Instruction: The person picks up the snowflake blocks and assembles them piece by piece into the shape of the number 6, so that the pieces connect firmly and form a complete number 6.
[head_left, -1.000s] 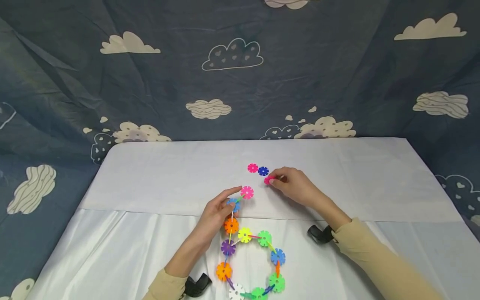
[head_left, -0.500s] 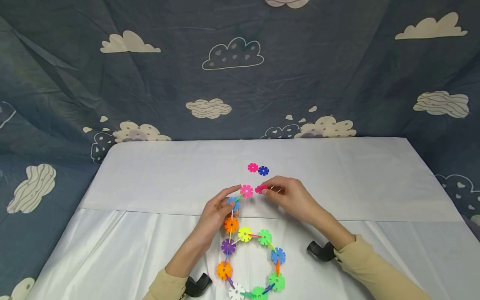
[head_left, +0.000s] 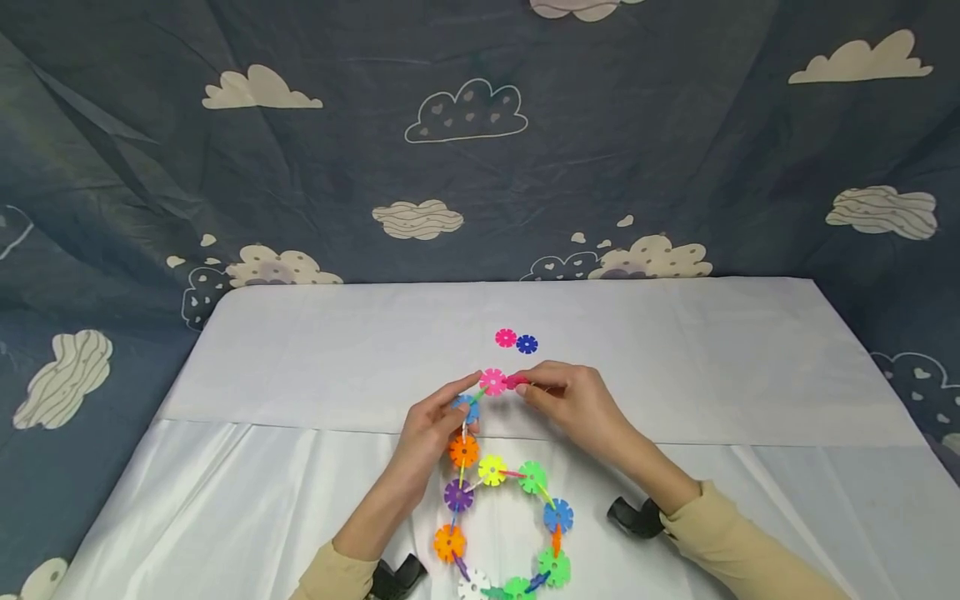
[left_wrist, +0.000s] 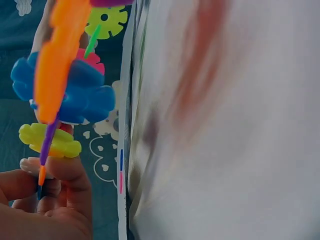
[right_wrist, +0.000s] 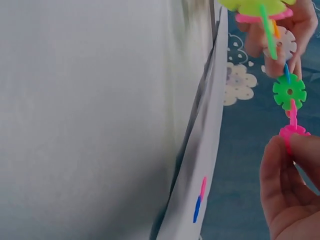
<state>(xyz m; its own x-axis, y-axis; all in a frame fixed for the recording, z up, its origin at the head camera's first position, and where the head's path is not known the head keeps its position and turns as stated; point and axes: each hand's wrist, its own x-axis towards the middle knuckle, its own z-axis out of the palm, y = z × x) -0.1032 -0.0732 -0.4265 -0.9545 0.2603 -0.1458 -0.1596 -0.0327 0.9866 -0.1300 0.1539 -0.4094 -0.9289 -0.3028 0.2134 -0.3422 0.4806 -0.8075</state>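
A chain of notched plastic snowflake discs, in several colours, forms a ring with a tail; its purple disc (head_left: 458,496) sits where the tail joins. My left hand (head_left: 429,437) pinches the light-blue disc (head_left: 471,407) near the tail's far end, its index finger reaching toward the pink end disc (head_left: 492,382). Between right thumb and fingers, my right hand (head_left: 581,408) grips a hot-pink disc (head_left: 514,382) edge-on against that end disc. Whether their notches interlock, I cannot tell. The right wrist view also shows the gripped hot-pink disc (right_wrist: 294,132) near a green disc (right_wrist: 289,92).
Beyond the hands, a loose pink disc (head_left: 506,337) and a dark-blue disc (head_left: 527,344) lie side by side on the white tablecloth (head_left: 337,350). Black wrist devices (head_left: 636,518) are worn at both sleeves. A dark cloud-print cloth (head_left: 465,175) hangs behind the table.
My right hand has carried the hot-pink disc left and nearer, from beside the loose discs to the chain's pink end disc. The left hand has stayed nearly still.
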